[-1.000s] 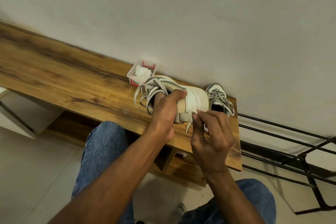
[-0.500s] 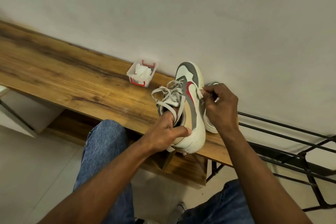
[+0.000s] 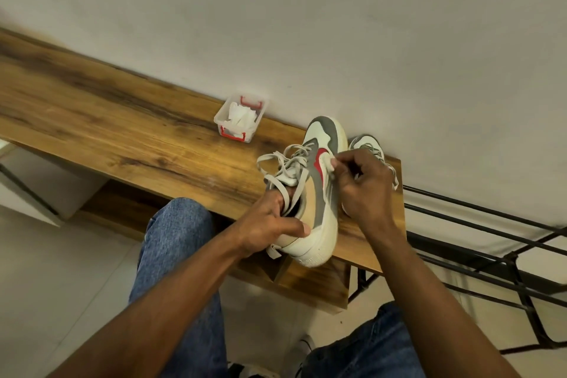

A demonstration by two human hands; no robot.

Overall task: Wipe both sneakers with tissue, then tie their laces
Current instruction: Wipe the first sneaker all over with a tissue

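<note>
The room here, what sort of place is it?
Probably a home entryway or shoe corner: a low wooden bench against a plain wall, a black metal rack beside it, and two sneakers on the bench.

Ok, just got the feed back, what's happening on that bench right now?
A person is wiping one sneaker. The left hand grips it at the heel opening, and the right hand pinches a small tissue against its side by the red mark. Its laces hang loose. The second sneaker sits behind, by the wall, and the tissue box stands on the wooden bench.
</note>
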